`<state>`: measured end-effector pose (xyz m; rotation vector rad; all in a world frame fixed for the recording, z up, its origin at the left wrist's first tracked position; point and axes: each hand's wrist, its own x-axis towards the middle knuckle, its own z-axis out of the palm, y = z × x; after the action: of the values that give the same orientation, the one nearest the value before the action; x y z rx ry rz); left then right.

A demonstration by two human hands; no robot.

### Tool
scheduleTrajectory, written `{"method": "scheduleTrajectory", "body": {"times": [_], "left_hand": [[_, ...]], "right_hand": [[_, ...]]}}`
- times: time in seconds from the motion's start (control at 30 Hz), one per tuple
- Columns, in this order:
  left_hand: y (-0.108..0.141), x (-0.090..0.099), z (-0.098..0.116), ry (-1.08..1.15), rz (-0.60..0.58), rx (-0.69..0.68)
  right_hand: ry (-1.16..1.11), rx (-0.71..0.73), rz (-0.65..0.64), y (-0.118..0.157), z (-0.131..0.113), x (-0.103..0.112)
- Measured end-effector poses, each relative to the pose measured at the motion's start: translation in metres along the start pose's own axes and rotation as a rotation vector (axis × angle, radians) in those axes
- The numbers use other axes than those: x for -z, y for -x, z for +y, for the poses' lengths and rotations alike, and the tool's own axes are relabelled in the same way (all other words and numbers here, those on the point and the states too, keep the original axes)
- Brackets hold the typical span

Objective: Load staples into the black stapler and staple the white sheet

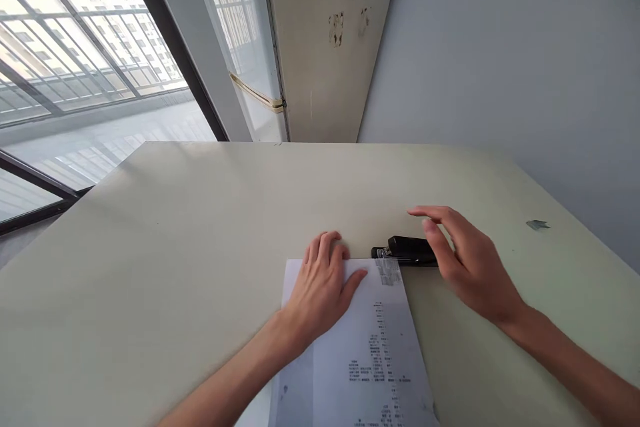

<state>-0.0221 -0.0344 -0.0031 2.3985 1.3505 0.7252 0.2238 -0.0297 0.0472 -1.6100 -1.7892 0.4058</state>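
The left hand (pixel 320 287) lay flat on white, print-lined paper (pixel 350 347), fingers loosely together, while the right, thumb and fingers parted, hovered by a glossy black stapler (pixel 410 251).

Pale tabletop with a black stapler and printed paper.
The smooth, cream-green tabletop (pixel 200 247) carries white printed paper (pixel 360 347) near its middle, running out of view at the near side, with small dark text toward its right side. A black stapler (pixel 413 250) lies sideways at the paper's far right corner, its right end hidden from view. Farther right, a small, jagged grey-green patch (pixel 538 225) marks the surface; whether it is a scrap or a chip is unclear.
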Motion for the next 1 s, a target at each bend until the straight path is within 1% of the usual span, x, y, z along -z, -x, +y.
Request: {"method": "scheduleTrajectory", "body": {"times": [0.03, 0.1, 0.17, 0.2, 0.27, 0.33, 0.4, 0.5, 0.57, 0.63, 0.7, 0.77, 0.83, 0.9, 1.0], "left_hand": [[-0.001, 0.0, -0.001, -0.019, 0.005, 0.004], [-0.002, 0.002, -0.002, -0.071, 0.003, 0.018], [-0.002, 0.004, -0.004, -0.096, -0.012, 0.033], [-0.002, 0.005, -0.004, -0.091, -0.014, 0.042], [-0.002, 0.009, -0.005, -0.052, 0.002, 0.056], [-0.002, 0.012, -0.005, -0.017, 0.051, 0.058], [-0.002, 0.015, -0.002, 0.004, 0.106, 0.043], [-0.002, 0.019, 0.005, 0.024, 0.19, -0.026], [-0.002, 0.022, 0.011, 0.032, 0.229, -0.079], [-0.003, 0.023, 0.015, 0.034, 0.251, -0.12], [-0.004, 0.024, 0.018, 0.034, 0.251, -0.145], [-0.007, 0.024, 0.019, 0.033, 0.23, -0.16], [-0.011, 0.023, 0.019, 0.037, 0.199, -0.155], [-0.019, 0.02, 0.019, 0.053, 0.178, -0.139], [-0.035, 0.009, 0.021, 0.098, 0.167, -0.119]], "right_hand": [[0.006, 0.038, 0.049, 0.01, -0.003, 0.004], [0.019, 0.122, 0.101, 0.031, -0.007, 0.008], [0.015, 0.158, 0.096, 0.052, -0.01, 0.008], [0.003, 0.116, 0.081, 0.061, -0.012, 0.007], [-0.042, -0.081, 0.001, 0.079, -0.016, 0.003], [-0.144, -0.306, -0.106, 0.092, -0.023, -0.002], [-0.268, -0.438, -0.19, 0.102, -0.03, -0.007], [-0.414, -0.534, -0.255, 0.109, -0.037, -0.013], [-0.479, -0.584, -0.253, 0.111, -0.038, -0.014], [-0.5, -0.599, -0.2, 0.112, -0.038, -0.012], [-0.46, -0.588, -0.107, 0.112, -0.035, -0.004], [-0.39, -0.586, -0.004, 0.113, -0.027, 0.009], [-0.324, -0.603, 0.081, 0.111, -0.011, 0.028], [-0.246, -0.618, 0.14, 0.103, 0.015, 0.05], [-0.091, -0.629, 0.2, 0.082, 0.064, 0.084]]}}
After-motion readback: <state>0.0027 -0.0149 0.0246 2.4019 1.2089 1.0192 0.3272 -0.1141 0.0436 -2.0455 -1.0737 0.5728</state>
